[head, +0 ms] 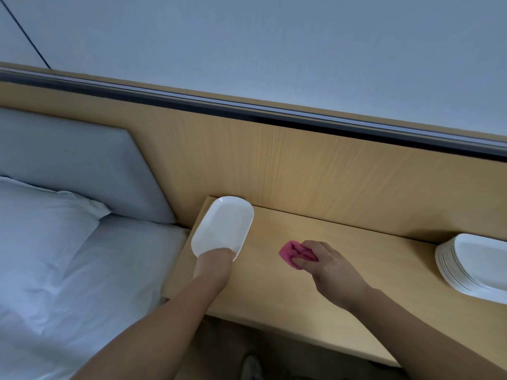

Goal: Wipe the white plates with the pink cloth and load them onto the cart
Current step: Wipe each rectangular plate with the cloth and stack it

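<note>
A single white oblong plate is at the left end of the wooden desk, near the wall panel. My left hand grips its near edge; whether the plate is lifted off the desk I cannot tell. The crumpled pink cloth lies on the desk to the right of the plate, and my right hand holds it with curled fingers. A stack of several white plates stands at the desk's right end, partly cut off by the frame. No cart is in view.
A bed with white sheets and a pillow sits directly left of the desk, with a grey padded headboard. A wooden wall panel rises behind the desk. Dark floor and a shoe show below the desk's front edge.
</note>
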A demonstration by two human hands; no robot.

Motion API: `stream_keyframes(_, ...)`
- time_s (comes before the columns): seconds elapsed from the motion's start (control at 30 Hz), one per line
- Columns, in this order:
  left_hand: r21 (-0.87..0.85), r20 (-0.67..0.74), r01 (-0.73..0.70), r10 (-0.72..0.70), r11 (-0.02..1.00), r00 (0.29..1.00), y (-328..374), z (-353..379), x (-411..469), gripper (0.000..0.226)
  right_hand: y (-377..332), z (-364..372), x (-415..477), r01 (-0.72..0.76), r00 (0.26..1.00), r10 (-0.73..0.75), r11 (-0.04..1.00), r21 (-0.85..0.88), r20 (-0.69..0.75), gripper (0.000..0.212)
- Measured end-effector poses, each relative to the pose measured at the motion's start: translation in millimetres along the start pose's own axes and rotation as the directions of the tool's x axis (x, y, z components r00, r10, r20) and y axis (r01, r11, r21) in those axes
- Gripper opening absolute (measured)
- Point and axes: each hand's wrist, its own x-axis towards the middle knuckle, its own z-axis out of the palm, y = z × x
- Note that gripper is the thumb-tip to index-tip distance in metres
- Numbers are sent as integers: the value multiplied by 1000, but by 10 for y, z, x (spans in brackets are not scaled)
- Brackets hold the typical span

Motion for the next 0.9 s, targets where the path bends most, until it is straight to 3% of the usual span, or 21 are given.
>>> stream_keyframes(0.2, 4, -33, -16, 16, 1000, 999, 140, -89, -22, 33, 62, -12, -69, -12, 1000, 12, 1000, 3, -5, 51)
stream_keyframes(0.4, -3, -81, -178, 177, 984, 981, 592, -188, 46, 17, 228, -111, -188, -95, 992, 97, 995, 19, -80, 51)
stream_keyframes(0.5, -18, -81, -241, 239, 970, 968, 879, -132, 124, 27, 424, -256, -388, -191, 972, 190, 982, 4, -136, 52)
stream_keyframes(0.67, -9, -81, -370, 368, 929, 926, 1619, -9, 279, 33, 822, -568, -963, -357, 916, 348, 934, -8, -200, 56)
stream_keyframes(0.9, -24, -121, -556, 550, 831, 826, 3032, 197, 311, 23, 1295, -972, -2008, -558, 802, 547, 829, 25, -242, 51)
